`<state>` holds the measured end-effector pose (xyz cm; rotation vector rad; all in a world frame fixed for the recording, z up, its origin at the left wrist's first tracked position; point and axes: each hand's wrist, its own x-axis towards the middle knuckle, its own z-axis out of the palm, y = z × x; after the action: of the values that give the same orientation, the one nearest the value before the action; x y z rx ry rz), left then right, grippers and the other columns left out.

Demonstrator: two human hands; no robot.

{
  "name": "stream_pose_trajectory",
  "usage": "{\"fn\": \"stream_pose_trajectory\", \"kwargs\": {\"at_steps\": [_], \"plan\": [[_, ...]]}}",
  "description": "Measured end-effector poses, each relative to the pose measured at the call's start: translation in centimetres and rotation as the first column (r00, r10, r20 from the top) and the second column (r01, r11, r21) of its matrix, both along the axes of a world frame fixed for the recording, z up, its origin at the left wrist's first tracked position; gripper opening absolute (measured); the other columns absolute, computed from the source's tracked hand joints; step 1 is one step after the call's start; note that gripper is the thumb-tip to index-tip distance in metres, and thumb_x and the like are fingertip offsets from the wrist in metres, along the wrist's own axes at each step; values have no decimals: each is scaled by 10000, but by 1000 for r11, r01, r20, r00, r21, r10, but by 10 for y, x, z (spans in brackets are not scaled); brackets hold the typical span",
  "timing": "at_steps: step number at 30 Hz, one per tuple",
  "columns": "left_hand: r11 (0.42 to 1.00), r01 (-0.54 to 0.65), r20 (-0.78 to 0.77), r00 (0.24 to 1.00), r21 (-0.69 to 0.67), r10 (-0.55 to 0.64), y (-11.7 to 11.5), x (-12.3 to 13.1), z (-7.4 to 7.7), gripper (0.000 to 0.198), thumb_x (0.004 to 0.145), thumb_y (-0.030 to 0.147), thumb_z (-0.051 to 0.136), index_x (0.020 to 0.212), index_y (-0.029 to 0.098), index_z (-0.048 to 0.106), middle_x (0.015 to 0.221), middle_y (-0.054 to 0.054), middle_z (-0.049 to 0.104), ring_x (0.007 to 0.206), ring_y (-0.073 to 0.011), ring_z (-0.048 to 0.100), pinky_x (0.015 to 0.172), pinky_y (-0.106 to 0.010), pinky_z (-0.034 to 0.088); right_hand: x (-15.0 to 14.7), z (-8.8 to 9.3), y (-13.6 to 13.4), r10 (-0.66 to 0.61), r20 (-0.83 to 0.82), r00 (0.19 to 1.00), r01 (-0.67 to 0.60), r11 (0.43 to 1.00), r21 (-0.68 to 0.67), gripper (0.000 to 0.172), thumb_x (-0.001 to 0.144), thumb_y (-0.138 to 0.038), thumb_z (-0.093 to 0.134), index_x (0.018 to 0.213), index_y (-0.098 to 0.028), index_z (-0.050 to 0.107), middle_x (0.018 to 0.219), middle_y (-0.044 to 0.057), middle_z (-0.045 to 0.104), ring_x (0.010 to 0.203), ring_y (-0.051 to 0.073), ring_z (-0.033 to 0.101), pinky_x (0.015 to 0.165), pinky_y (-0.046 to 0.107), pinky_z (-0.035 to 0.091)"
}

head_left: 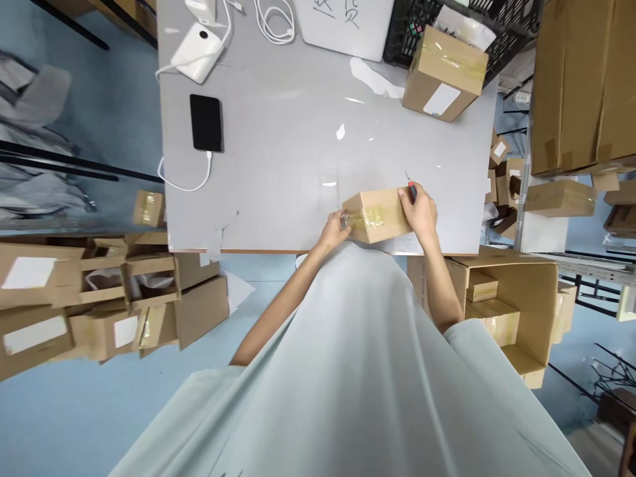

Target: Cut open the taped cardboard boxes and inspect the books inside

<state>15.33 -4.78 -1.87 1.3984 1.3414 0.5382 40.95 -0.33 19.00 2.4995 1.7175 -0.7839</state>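
Observation:
A small cardboard box (377, 213) sealed with clear tape sits at the near edge of the grey table (278, 132). My left hand (334, 227) presses against the box's left end, fingers curled on it. My right hand (420, 211) lies on the box's right end and grips a small red-handled cutter (411, 188), its blade pointing away from me. My pale garment covers the lower middle of the view.
A second taped box (444, 73) with a white label leans on a black crate (477, 20) at the far right. A black phone (206, 122) on a white cable, white chargers and a whiteboard lie farther back. Cardboard boxes pile on the floor left and right.

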Motion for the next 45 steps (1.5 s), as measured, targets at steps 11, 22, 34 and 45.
{"fn": "stream_pose_trajectory", "kwargs": {"at_steps": [11, 22, 34, 45], "plan": [[943, 136, -109, 988, 303, -107, 21, -35, 117, 805, 947, 332, 750, 1713, 294, 504, 1736, -108, 581, 1608, -352, 555, 1358, -571, 485, -50, -1, -4, 100, 123, 987, -87, 991, -106, 632, 1226, -504, 300, 1764, -201, 437, 1538, 268, 660, 1213, 378, 770, 1038, 463, 586], [946, 67, -172, 985, 317, -12, -5, -28, 112, 814, 941, 332, 775, 1708, 287, 510, 1687, -112, 609, 1595, -353, 565, 1374, -542, 470, -52, -6, -10, 178, 111, 978, -174, 984, -43, 612, 1205, -433, 374, 1764, -193, 443, 1602, 262, 592, 1162, 348, 783, 1021, 464, 623], [958, -36, -120, 990, 285, 73, -26, -16, 104, 832, 956, 322, 738, 1739, 272, 464, 1695, -131, 588, 1474, -312, 662, 1237, -487, 593, -70, 33, -76, 291, -377, 879, -336, 940, -59, 602, 1153, -301, 381, 1736, -155, 356, 1545, 218, 736, 1337, 360, 758, 1095, 477, 613], [930, -91, -46, 992, 355, 114, -27, -13, 99, 809, 929, 302, 743, 1701, 279, 500, 1662, -127, 622, 1401, -305, 707, 1186, -463, 614, -89, 31, -81, 424, -292, 857, -456, 889, -48, 628, 1150, -231, 381, 1773, -202, 451, 1501, 149, 794, 1265, 338, 804, 1087, 455, 625]]}}
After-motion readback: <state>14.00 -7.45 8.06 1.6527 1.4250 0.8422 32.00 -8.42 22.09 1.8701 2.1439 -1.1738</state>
